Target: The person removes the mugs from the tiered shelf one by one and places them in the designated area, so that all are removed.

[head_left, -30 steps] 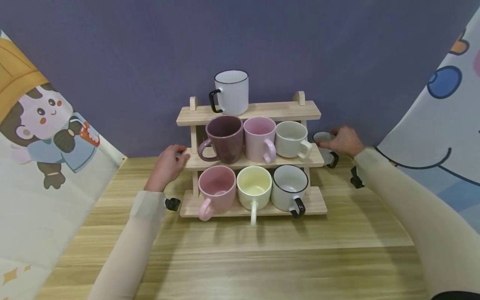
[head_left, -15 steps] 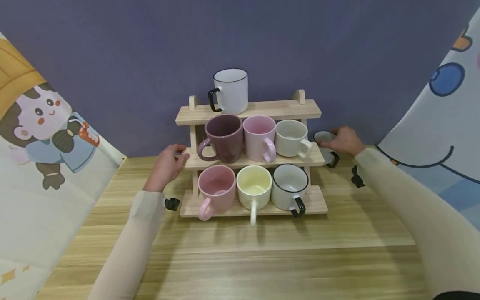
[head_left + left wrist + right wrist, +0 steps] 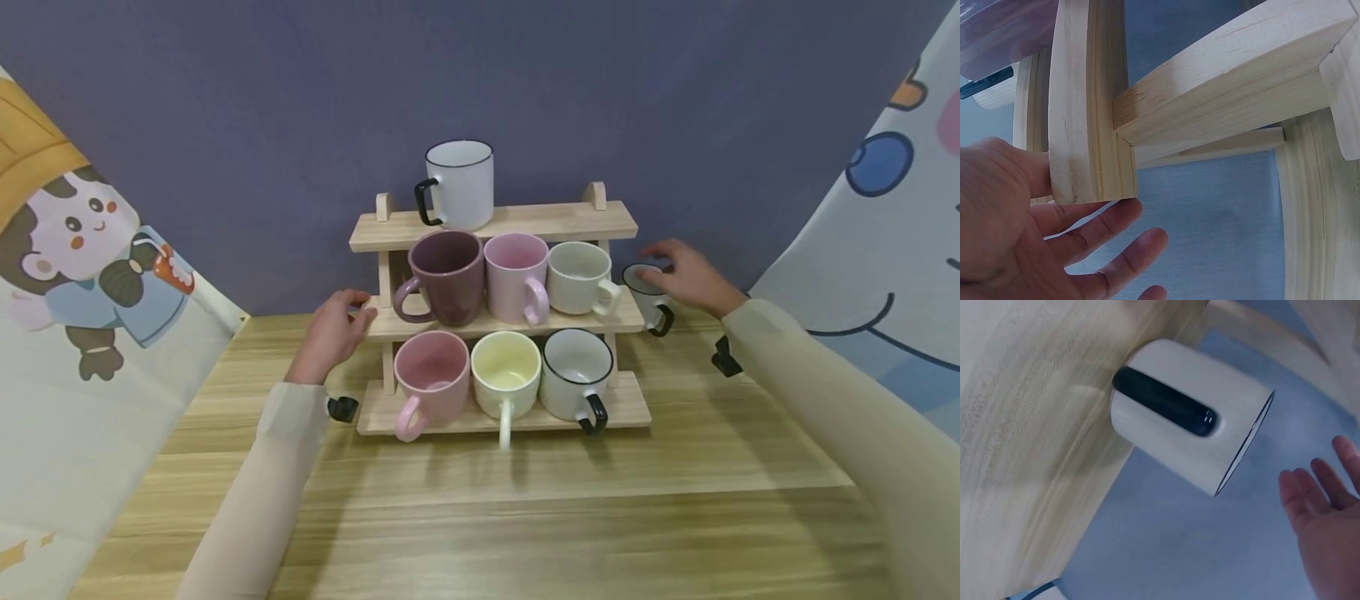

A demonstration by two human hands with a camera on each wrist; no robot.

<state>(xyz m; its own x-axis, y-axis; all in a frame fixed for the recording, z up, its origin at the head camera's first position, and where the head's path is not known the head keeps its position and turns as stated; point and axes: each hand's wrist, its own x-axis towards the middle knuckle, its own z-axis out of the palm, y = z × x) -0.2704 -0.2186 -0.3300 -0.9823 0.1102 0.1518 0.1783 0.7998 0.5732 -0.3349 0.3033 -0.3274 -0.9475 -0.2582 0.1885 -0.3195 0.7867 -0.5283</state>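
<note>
At the left end of the middle tier, my left hand (image 3: 330, 335) holds the edge of the three-tier wooden rack (image 3: 506, 424). The left wrist view shows its thumb against the board (image 3: 1075, 125) and fingers (image 3: 1124, 212) at the underside, the other fingers spread. My right hand (image 3: 697, 279) hovers with loose fingers over a white mug (image 3: 642, 310) that has a black rim and handle. This mug stands upright on the table, right of the rack. In the right wrist view a gap separates the fingers (image 3: 1297, 494) from the mug's rim.
A white black-handled mug (image 3: 467, 187) tops the rack. Purple (image 3: 457, 287), pink (image 3: 517, 287) and cream (image 3: 579, 283) mugs fill the middle tier. Below sit a rose mug (image 3: 435, 379), a yellow mug (image 3: 504, 379) and a black-rimmed mug (image 3: 573, 375). A dark wall (image 3: 300, 125) stands behind.
My right hand has let go of the white mug beside the rack and drawn up and back to the right. The left hand stays at the rack.
</note>
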